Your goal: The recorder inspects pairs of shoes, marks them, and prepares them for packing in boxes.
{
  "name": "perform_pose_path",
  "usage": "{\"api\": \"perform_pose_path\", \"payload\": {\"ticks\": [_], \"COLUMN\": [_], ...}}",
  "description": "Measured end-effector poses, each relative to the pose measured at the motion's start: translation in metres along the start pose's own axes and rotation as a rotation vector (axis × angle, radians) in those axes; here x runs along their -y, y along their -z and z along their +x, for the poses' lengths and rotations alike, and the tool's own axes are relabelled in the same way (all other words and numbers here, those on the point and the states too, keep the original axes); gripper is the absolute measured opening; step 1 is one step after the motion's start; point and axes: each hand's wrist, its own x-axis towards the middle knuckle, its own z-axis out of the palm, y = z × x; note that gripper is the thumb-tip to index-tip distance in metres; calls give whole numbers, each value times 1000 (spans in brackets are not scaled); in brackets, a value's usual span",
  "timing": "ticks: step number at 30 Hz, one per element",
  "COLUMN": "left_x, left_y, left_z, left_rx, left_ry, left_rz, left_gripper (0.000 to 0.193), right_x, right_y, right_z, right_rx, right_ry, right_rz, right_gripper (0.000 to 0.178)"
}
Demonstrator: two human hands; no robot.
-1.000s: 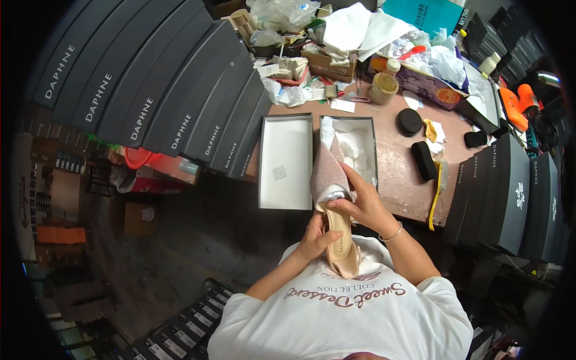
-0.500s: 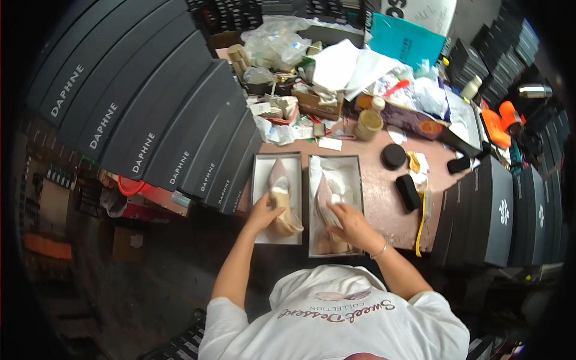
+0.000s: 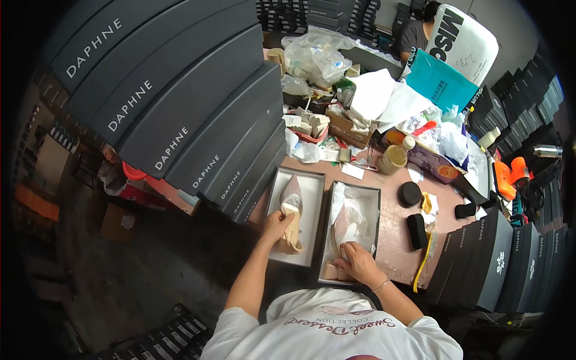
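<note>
A pointed shoe (image 3: 291,198) with a pinkish, textured toe and a beige insole lies over a shallow dark box part with a white inside (image 3: 311,219). My left hand (image 3: 278,227) grips this shoe by its left side near the heel. Beside it stands a second shallow box (image 3: 373,201), lined with white tissue paper (image 3: 359,216). In that box a matching shoe (image 3: 341,228) lies on its side, toe away from me. My right hand (image 3: 361,264) is closed over its heel end, with fingers bent against the upper. Part of that heel is hidden under my hand.
Dark shoeboxes (image 3: 198,132) are stacked high at my left, and more (image 3: 474,258) stand at the right. Behind the boxes sit a jar (image 3: 393,159), a round black tin (image 3: 410,194), a black brush (image 3: 416,231), a yellow tape measure (image 3: 425,264) and heaped paper.
The whole view has swung, so the table sits further right and lower. My right hand has slid toward the heel end of its shoe. My left hand still holds the other shoe.
</note>
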Motion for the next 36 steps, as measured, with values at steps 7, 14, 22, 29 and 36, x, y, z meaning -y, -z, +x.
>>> {"api": "perform_pose_path", "payload": {"ticks": [7, 14, 22, 29, 36], "left_x": [16, 12, -3, -10, -3], "left_y": [-3, -3, -2, 0, -4], "left_z": [12, 10, -5, -5, -5], "left_rx": [22, -18, -47, -50, -73], "left_ry": [15, -35, 16, 34, 72], "left_rz": [10, -44, -46, -60, -121], "left_gripper": [41, 43, 40, 42, 39], "right_x": [-15, -7, -21, -64, -189], "right_y": [-17, 26, 104, 128, 137], "right_z": [6, 30, 213, 380, 429], "right_rx": [26, 10, -183, -453, -734], "right_ry": [-31, -10, -13, -169, -152], "right_rz": [-32, 12, 830, 1063, -213], "right_gripper": [45, 20, 33, 41, 39]}}
